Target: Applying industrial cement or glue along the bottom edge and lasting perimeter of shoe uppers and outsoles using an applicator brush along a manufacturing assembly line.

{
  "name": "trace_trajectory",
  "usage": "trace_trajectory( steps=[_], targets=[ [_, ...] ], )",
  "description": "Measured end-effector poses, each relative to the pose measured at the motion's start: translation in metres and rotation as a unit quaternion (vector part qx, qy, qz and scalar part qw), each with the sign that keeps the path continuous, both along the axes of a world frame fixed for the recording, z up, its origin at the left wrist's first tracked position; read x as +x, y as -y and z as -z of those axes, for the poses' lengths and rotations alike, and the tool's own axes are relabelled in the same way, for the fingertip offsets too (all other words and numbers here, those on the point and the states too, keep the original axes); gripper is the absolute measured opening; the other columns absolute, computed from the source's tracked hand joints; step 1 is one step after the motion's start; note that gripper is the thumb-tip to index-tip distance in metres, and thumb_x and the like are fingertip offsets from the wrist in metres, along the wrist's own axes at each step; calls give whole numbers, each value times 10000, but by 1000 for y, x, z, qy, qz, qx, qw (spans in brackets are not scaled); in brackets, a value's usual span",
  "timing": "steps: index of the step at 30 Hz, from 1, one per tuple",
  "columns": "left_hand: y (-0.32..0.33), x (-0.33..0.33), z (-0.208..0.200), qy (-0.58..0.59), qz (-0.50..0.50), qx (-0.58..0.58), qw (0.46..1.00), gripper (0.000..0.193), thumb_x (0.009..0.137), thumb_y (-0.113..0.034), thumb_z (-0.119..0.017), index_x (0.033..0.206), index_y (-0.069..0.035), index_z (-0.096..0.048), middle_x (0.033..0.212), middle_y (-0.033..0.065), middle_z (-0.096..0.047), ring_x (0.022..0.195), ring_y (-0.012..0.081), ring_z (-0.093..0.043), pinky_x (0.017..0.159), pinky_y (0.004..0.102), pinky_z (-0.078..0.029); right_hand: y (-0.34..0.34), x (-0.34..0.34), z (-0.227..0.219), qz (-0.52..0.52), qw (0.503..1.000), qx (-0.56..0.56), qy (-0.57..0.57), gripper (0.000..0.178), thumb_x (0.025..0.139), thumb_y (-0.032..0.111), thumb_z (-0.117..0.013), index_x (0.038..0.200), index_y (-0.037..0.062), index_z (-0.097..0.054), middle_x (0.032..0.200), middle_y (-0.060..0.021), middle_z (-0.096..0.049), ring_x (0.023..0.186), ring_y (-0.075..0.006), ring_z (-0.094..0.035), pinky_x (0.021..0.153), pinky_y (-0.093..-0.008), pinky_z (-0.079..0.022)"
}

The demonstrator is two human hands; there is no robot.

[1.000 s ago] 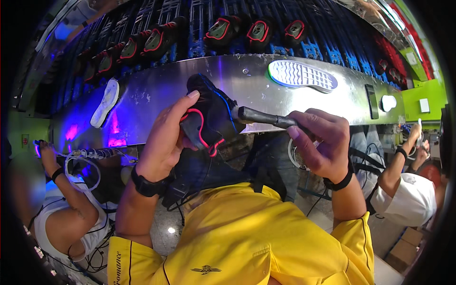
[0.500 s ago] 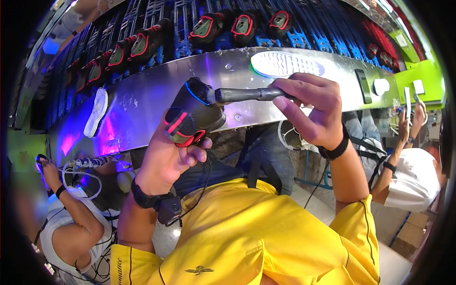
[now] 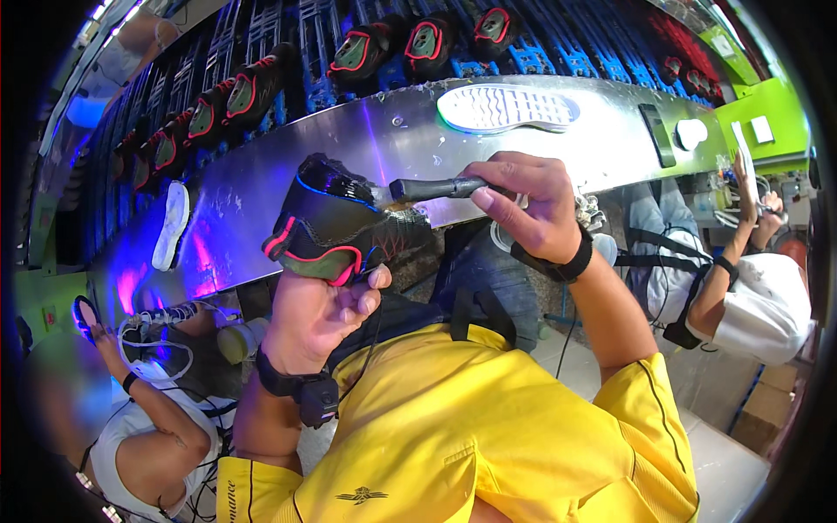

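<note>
My left hand holds a black shoe upper with red trim and a grey-green collar, its fingers closed on the collar end. A blue line runs round the upper near its dark, shiny bottom, which is tilted upward. In my right hand is a brush with a thick dark handle, pinched between thumb and fingers. The brush's bristle end meets the upper close to the blue line. Beyond my right hand, a white shoe sole lies tread-patterned side up on the metal bench.
Several black-and-red shoe uppers stand on a rack of blue supports behind the bench. Another white sole lies at the bench's left. A dark flat bar and a white knob are at the right. Co-workers sit on both sides.
My left hand has turned the shoe upper, so more of its side and collar shows. My right hand and the brush have moved left, the bristles staying at the upper.
</note>
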State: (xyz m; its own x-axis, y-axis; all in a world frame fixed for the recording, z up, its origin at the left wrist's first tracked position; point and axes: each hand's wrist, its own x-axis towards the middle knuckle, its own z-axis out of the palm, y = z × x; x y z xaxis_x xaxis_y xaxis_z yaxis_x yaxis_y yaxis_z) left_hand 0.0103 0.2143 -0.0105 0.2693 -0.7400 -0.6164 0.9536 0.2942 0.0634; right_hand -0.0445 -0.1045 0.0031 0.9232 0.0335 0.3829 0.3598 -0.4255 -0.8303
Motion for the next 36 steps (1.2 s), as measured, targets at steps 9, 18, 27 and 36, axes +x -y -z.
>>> trace_trajectory(
  steps=[9, 18, 27, 36],
  targets=[
    [1, -14, 15, 73, -64, 2, 995, 579, 1093, -529, -489, 1317, -19, -648, 1073, 258, -700, 708, 342, -690, 593, 374, -569, -3, -12, 25, 52, 996, 37, -58, 212, 936, 122, -799, 1065, -47, -806, 801, -142, -716, 674, -191, -649, 623, -330, -485],
    [4, 24, 42, 141, -105, -39, 984, 744, 1013, -436, -465, 1477, 138, -556, 1266, 331, -730, 1107, 407, -768, 1002, 481, -619, -40, 0, 7, 133, 985, -90, -64, 210, 980, 139, -773, 1042, -61, -791, 708, -130, -660, 594, -204, -626, 576, -340, -450],
    [26, 180, 10, 562, -91, 236, 788, 658, 938, -215, -721, 1525, 32, -556, 1378, 157, -713, 1225, 245, -718, 1077, 385, -566, -21, 8, -7, 230, 962, 77, -123, 220, 1012, 123, -768, 1060, -92, -773, 767, -82, -707, 699, -128, -630, 651, -309, -490],
    [127, 382, 39, 774, 93, 563, 274, 637, 826, -394, -847, 1381, -115, -705, 1347, 185, -728, 1272, 436, -655, 1133, 516, -496, -25, 8, 0, 279, 947, 55, -151, 241, 1022, 146, -737, 1031, -92, -772, 724, -76, -687, 680, -129, -622, 630, -298, -460]
  ],
)
